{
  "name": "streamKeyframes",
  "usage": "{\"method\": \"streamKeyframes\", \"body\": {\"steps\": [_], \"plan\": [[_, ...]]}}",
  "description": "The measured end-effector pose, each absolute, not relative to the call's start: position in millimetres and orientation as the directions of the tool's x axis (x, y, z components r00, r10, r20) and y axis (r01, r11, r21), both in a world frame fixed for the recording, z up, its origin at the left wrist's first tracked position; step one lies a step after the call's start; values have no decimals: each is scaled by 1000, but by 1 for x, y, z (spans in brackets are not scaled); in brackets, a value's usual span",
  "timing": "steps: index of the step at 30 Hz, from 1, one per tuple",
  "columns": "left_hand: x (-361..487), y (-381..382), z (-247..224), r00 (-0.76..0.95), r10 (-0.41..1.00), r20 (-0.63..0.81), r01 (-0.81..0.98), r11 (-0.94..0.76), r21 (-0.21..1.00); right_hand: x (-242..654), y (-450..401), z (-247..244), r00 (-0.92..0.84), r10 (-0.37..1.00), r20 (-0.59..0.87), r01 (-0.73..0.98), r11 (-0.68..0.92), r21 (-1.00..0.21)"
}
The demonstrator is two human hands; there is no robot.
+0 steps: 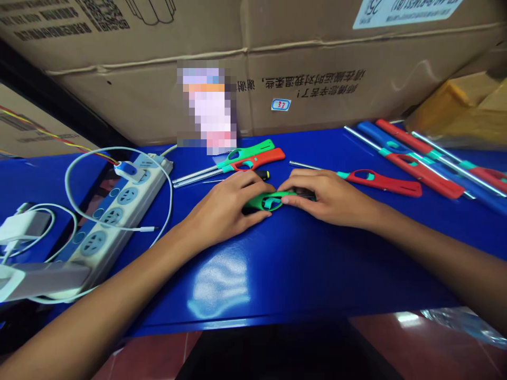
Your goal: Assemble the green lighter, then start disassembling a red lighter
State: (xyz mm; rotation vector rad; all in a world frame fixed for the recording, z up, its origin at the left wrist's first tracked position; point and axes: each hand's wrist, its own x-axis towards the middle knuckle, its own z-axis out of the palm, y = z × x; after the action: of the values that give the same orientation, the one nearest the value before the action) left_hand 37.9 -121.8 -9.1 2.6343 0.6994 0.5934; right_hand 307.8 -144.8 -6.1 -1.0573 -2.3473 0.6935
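Both hands meet at the middle of the blue table over a green lighter body (283, 196) with a teal trigger in its opening. My left hand (233, 203) is closed around its left end, with thumb and fingers on either side. My right hand (330, 198) pinches the right part, where a dark piece (307, 195) shows under the fingers; I cannot tell what it is. Just beyond my left hand lie a complete green lighter (257, 150), an orange-red lighter (263, 158) and a black-and-yellow screwdriver handle (263, 174). A red lighter (382, 182) rests past my right hand.
Several red and blue long lighters (425, 174) lie crossed at the right. A white power strip (130, 198) with plugs and a looped cable stands left. Large cardboard boxes (301, 53) wall off the back, with a blurred, pixelated object (209, 108) against them. The table's front edge (237, 323) is near.
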Motion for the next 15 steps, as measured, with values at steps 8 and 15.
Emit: {"method": "streamKeyframes", "body": {"steps": [8,15], "plan": [[44,-122,-13,758,553,345,310,-771,556,316,-138,-12,-650,719,246,507,652,-564],[42,-123,-10,757,571,316,343,-760,552,316,-140,-12,-645,733,216,544,639,-543]]}}
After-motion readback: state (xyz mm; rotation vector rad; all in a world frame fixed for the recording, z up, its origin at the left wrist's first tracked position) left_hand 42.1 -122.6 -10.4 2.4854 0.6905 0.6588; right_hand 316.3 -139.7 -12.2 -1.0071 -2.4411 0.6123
